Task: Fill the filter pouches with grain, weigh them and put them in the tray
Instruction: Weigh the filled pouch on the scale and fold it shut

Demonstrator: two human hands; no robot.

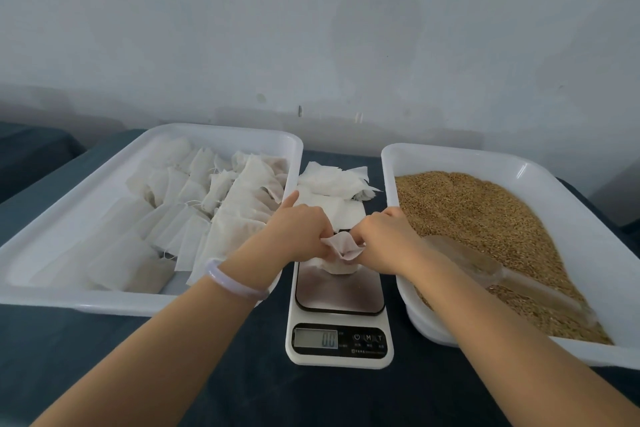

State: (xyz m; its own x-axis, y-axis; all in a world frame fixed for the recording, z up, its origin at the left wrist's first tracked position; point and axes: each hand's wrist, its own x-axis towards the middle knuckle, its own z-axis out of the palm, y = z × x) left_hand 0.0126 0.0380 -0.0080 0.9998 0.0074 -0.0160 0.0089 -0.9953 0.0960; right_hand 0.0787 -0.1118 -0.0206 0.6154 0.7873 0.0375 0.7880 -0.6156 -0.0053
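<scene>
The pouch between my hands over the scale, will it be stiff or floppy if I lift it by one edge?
Likely floppy: the pouch crumples and folds where the left hand and right hand pinch its mouth. Probably light too, since it looks like thin fabric. Held by one edge, its open mouth may sag or fold over.

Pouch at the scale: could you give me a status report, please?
Left hand and right hand both pinching pouch over scale. Scoop lying in grain. Nothing in the way.

Dark table [207, 378]: pouch tray [221, 131]; scale [341, 302]; grain tray [450, 153]; empty pouches [332, 180].
</scene>
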